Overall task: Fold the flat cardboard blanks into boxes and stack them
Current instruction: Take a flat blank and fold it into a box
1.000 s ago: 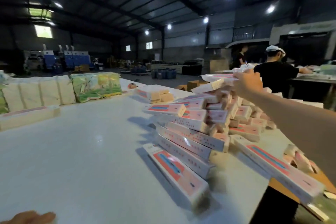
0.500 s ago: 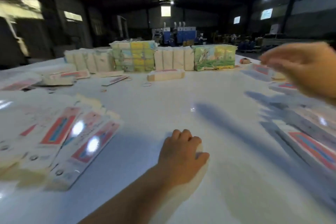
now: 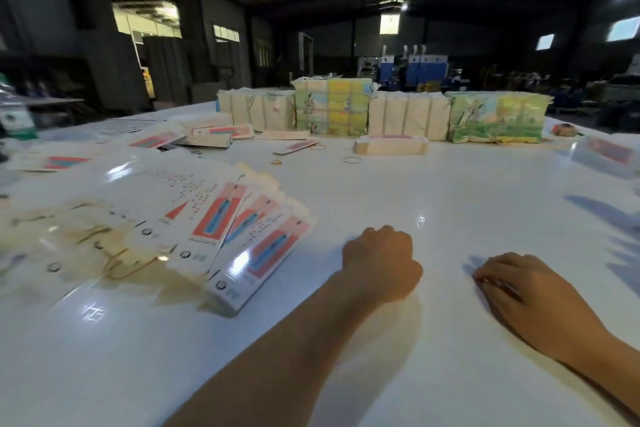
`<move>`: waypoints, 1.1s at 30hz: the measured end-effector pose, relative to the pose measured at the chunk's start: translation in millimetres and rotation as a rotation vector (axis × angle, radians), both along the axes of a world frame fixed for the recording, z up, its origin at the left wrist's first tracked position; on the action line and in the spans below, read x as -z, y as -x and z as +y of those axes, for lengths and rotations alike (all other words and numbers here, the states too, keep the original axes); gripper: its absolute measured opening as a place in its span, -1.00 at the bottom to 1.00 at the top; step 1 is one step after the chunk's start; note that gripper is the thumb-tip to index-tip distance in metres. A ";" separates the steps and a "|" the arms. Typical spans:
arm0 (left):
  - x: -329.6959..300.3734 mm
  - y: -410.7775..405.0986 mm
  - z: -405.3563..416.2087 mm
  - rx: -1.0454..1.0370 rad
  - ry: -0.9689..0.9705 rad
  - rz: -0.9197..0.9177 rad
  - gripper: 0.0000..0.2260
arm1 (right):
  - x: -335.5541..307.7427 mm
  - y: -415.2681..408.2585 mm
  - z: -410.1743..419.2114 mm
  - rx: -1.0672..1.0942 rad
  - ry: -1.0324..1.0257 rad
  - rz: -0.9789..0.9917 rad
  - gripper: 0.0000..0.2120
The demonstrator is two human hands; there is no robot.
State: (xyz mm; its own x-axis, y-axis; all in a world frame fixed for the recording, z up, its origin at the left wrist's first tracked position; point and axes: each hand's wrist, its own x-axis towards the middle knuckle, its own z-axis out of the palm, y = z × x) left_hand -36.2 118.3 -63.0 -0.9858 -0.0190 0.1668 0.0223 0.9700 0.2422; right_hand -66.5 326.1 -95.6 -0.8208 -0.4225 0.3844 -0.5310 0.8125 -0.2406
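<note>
Left hand: the left hand [image 3: 381,262] rests on the table [image 3: 450,191] near the middle of the view. Its fingers are curled into a fist and they hold nothing that I can see.
Right hand: the right hand [image 3: 526,295] lies on the table to the right of the left one, apart from it. Its fingers are bent loosely with the tips on the surface, and nothing is between them.
Blanks: the flat blanks [image 3: 221,236] lie in a fanned pile on the table, to the left of the left hand, near it but not touching. They are white with a red and blue panel. The nearest one ends just beside the left forearm.
More blanks: other loose blanks [image 3: 214,133] are scattered farther back on the left side of the table.
Box: one folded box [image 3: 391,146] lies on its side toward the far edge, in front of the bundles.
Bundles: a row of tied bundles [image 3: 408,114] stands along the far side, some plain cream, some with a green and yellow print.
Rubber bands: a few rubber bands [image 3: 352,159] lie on the table between the blanks and the box.
Right edge: another box [image 3: 604,154] is seen there, blurred.
</note>
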 end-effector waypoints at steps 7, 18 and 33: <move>-39.2 -9.5 -121.3 -0.501 0.318 -0.191 -0.55 | 3.2 4.1 0.4 -0.024 0.074 0.016 -0.86; -33.2 -4.8 -156.4 -0.648 -0.151 -0.358 -0.61 | -0.6 0.3 -2.3 -0.020 0.080 -0.051 -0.84; -4.9 -0.5 12.6 0.107 -0.337 0.129 -0.76 | -22.1 4.7 2.1 0.129 0.886 -0.397 -0.62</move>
